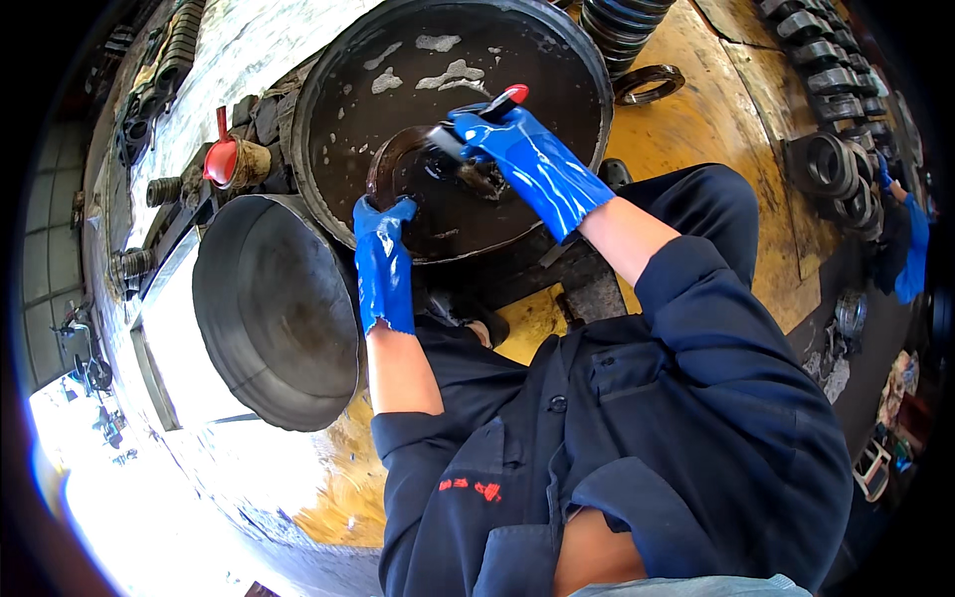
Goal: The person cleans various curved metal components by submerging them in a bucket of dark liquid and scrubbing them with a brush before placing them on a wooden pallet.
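Note:
Both my hands wear blue rubber gloves over a wide round metal basin (304, 149) of dark liquid, with patches of pale foam on its surface. My left hand (383, 254) is closed on the near-left edge of a dark, wet metal ring (382, 167), which lies partly in the liquid. To its right, my right hand (522, 159) grips a brush with a red-tipped handle (515, 95). The brush's head is blurred and lies close to the ring's far edge. Liquid and glove hide part of the ring.
An open grey metal tub (279, 318) stands tilted at the left. Behind it, a red scoop (221, 156) rests at a small can (251, 165). Stacked dark rings (622, 25) and one loose ring (649, 86) are beyond the basin. More metal rings (831, 164) and another person (910, 244) are at right.

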Available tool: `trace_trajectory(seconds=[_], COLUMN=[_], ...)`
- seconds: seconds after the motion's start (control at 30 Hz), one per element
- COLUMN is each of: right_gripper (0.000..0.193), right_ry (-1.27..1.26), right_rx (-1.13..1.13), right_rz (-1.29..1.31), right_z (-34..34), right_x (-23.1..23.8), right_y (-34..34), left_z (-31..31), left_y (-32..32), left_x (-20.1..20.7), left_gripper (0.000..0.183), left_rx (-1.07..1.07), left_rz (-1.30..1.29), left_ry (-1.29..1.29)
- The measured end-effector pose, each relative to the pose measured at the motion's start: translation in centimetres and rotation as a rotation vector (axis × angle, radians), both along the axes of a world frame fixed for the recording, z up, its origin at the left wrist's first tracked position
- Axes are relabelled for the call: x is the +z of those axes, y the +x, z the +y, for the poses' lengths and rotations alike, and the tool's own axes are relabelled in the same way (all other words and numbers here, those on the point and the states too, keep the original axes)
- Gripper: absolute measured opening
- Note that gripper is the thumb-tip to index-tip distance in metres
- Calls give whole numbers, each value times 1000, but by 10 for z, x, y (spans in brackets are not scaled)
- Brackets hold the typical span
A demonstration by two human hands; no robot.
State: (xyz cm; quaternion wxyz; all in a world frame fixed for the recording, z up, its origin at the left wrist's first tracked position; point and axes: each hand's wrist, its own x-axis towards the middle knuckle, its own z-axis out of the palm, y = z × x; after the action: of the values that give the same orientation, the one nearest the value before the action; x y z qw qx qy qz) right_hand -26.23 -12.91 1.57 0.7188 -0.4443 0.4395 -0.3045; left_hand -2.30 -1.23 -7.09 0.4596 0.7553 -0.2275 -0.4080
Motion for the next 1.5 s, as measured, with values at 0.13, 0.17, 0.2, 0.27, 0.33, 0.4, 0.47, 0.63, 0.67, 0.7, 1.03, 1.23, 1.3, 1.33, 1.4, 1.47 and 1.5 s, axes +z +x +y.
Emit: trace_trajectory(seconds=[0.13, 0.17, 0.2, 0.27, 0.33, 0.4, 0.47, 0.63, 0.67, 0.7, 1.03, 1.23, 1.3, 1.33, 1.4, 1.47, 1.5], right_gripper=[24, 26, 29, 25, 24, 25, 27, 35, 37, 35, 30, 27, 21, 18, 23, 24, 26], right_ry=[-246, -338, -399, -380, -353, -309, -263, 32, 6, -30, -84, -53, -350, -244, -232, -310, -514], right_rx=[124, 228, 262, 165, 136, 25, -112, -109, -185, -265, -176, -120, 93, -8, 183, 281, 393], right_rz=[-34, 94, 103, 13, 101, 158, 178, 494, 588, 497, 283, 34, 152, 9, 21, 103, 246], right_z=[12, 13, 13, 3, -12, -24, -39, -27, -28, -21, -5, 1, -9, 31, 61, 74, 71], right_x=[10, 14, 11, -4, -7, -26, -46, -23, -30, -40, -11, -8, -51, -41, -28, -45, -44], right_y=[31, 39, 47, 59, 59, 67, 64, 52, 45, 33, 9, 47, 45, 62, 77, 35, 21], left_z=[-15, -14, -12, -10, -9, -4, -9, 9, 4, 0, -1, -22, -33, -20, -9, -17, -18], left_y=[-3, 0, 3, 2, 0, -2, -15, 5, 0, -6, -28, -28, -34, -12, 39, 3, -11], left_x=[-12, -17, -21, -25, -22, -20, -7, -1, 0, 1, 46, 30, 22, 10, -6, 1, 14], left_gripper=[40, 40, 40, 41, 41, 44, 48, 61, 62, 63, 49, 59, 59, 63, 66, 65, 65], left_rx=[-116, -96, -83, -73, -88, -48, -9, 53, 48, 46, 129, 217, 237, 315, 446, 408, 365], left_rz=[-18, -8, -18, -49, -128, -81, -23, -28, -15, -2, 542, 769, 711, 717, 463, 584, 615], left_ry=[2, -36, -59, -95, -79, -49, -59, 14, -7, -25, -220, -302, -242, -275, -240, -207, -210])
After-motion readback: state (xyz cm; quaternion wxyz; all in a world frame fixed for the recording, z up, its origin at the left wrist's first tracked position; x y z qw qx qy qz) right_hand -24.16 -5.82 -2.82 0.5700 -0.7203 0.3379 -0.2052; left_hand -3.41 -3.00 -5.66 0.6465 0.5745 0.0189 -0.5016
